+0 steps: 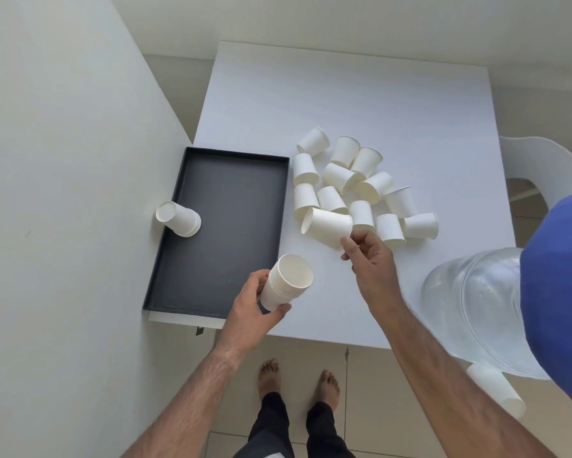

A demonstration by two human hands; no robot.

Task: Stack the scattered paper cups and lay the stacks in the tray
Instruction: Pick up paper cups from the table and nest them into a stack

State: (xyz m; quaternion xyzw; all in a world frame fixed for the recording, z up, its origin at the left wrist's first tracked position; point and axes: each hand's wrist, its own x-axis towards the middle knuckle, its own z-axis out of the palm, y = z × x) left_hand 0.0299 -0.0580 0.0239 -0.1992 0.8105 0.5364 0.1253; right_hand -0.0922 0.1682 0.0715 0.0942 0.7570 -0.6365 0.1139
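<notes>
Paper cups, nearest first: a nested stack [286,282] gripped in the left hand [253,312], fingers wrapped round its sides, mouth tilted up and to the right, held above the table's [311,104] near edge beside the tray [225,233]. Just beyond, a single cup [327,226] pinched at its base by the right hand [372,262], lying sideways, mouth to the left. Behind that, a loose heap of cups [354,183] on the table, mostly tipped or upside down. On the tray's far left rim, another short stack [180,219] on its side.
</notes>
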